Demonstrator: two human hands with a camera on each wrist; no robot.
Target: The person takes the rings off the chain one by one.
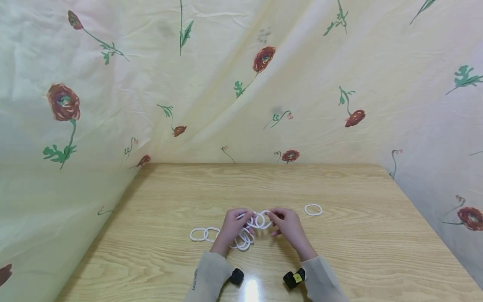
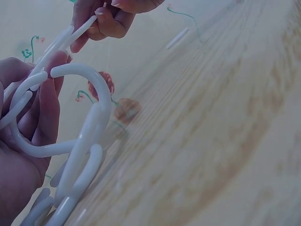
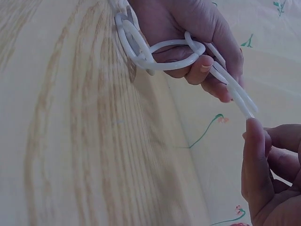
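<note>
White plastic chain links hang joined together between the two hands, low over the table in the head view. My left hand (image 1: 231,226) pinches several of these links between thumb and fingers. At the other end, my right hand (image 1: 289,224) pinches the end link (image 3: 242,98) between thumb and fingertip. An open gap shows in one link (image 2: 99,113) that dangles below the left fingers in the left wrist view. More joined links (image 1: 243,249) bunch on the table beneath the left hand, and the chain runs out leftward behind that wrist, which hides part of it.
A single loose link (image 1: 314,215) lies on the wooden table (image 1: 358,251), to the right of and beyond the right hand. Flower-printed cloth (image 1: 211,84) hangs behind the far edge and along both sides. Black wrist devices sit by both sleeves.
</note>
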